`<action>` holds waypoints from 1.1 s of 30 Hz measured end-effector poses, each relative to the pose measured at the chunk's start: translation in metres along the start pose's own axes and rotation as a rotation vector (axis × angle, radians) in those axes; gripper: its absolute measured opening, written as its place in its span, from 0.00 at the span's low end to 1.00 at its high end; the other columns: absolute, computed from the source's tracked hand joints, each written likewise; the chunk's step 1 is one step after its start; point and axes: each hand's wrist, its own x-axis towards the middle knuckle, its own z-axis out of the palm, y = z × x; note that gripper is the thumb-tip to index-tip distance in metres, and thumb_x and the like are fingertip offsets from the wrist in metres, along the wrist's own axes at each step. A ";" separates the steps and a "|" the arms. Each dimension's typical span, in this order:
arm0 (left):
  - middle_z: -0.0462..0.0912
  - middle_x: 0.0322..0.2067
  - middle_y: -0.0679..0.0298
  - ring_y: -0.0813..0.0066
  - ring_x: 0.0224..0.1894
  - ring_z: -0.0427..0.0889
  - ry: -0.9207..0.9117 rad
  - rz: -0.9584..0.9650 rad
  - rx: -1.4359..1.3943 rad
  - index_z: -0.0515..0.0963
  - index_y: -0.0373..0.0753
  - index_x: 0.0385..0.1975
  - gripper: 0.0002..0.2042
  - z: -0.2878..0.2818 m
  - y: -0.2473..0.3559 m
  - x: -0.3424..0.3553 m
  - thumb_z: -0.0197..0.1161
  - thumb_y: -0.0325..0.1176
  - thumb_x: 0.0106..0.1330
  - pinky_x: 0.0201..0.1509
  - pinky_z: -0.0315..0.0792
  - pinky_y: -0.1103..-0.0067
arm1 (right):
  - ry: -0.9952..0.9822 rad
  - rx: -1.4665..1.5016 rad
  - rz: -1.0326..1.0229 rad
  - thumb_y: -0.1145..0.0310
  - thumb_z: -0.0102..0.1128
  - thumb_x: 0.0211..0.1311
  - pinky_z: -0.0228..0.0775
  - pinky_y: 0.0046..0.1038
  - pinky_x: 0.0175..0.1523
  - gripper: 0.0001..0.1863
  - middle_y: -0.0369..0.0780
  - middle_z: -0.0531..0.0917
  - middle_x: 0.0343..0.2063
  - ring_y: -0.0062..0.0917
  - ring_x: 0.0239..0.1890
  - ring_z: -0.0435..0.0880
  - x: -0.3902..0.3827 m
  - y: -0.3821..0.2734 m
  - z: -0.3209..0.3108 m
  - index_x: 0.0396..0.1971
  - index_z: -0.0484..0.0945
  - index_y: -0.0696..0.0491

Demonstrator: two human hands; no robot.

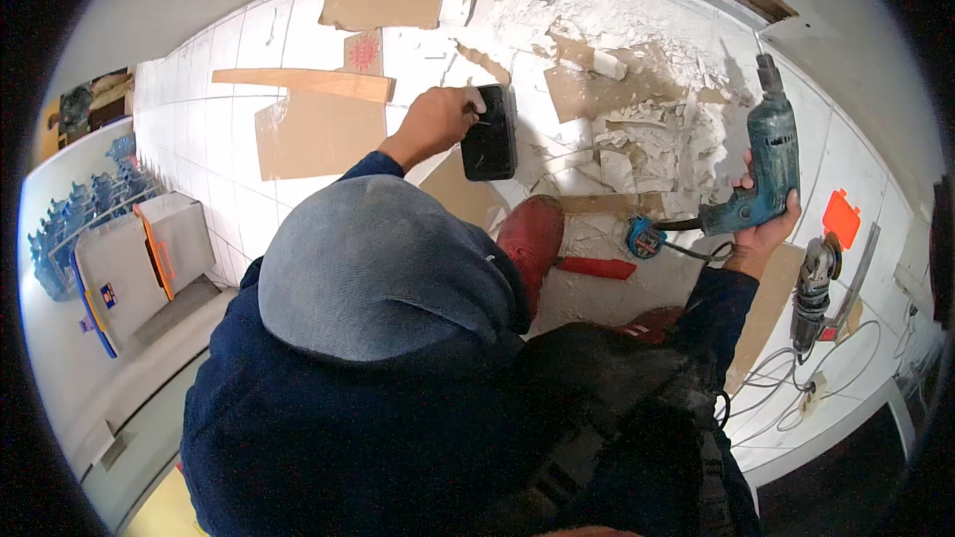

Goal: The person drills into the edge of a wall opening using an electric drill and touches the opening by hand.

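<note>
My left hand [435,119] is closed around a black rectangular case [488,133], held over the white tiled floor. A blue-green electric drill [771,154] stands with its bit pointing up in the grip of my right hand [761,231], and its cord trails down to the floor. Between the hands lie a red shoe [532,239], a small blue tape measure [645,237] and a flat red tool [595,267]. My dark blue sleeves and grey hood fill the lower middle of the view.
Broken white plaster rubble [637,70] and cardboard pieces [318,129] cover the tiled floor. An angle grinder [814,283], an orange lid [842,217] and white cables [786,378] lie at the right. Blue and grey boxes [119,259] sit at the left.
</note>
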 end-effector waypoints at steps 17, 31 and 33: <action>0.84 0.31 0.58 0.55 0.35 0.84 -0.003 0.097 0.188 0.80 0.43 0.32 0.09 0.019 0.004 -0.013 0.65 0.40 0.59 0.38 0.76 0.63 | -0.643 -0.238 0.080 0.52 0.58 0.55 0.81 0.38 0.44 0.37 0.57 0.78 0.51 0.41 0.47 0.82 0.047 -0.018 0.240 0.59 0.68 0.64; 0.85 0.32 0.57 0.55 0.33 0.85 0.094 0.012 0.253 0.81 0.46 0.40 0.09 0.017 0.013 0.002 0.59 0.35 0.63 0.37 0.78 0.63 | -0.574 -0.037 0.118 0.52 0.58 0.54 0.75 0.39 0.48 0.41 0.66 0.72 0.54 0.40 0.39 0.82 0.047 0.021 0.241 0.64 0.63 0.62; 0.84 0.29 0.56 0.54 0.32 0.84 0.158 0.052 0.308 0.80 0.44 0.36 0.08 0.023 0.010 -0.002 0.57 0.36 0.63 0.35 0.77 0.62 | -0.579 0.031 0.117 0.52 0.57 0.54 0.75 0.39 0.48 0.41 0.65 0.72 0.54 0.43 0.42 0.82 0.048 0.019 0.239 0.64 0.63 0.61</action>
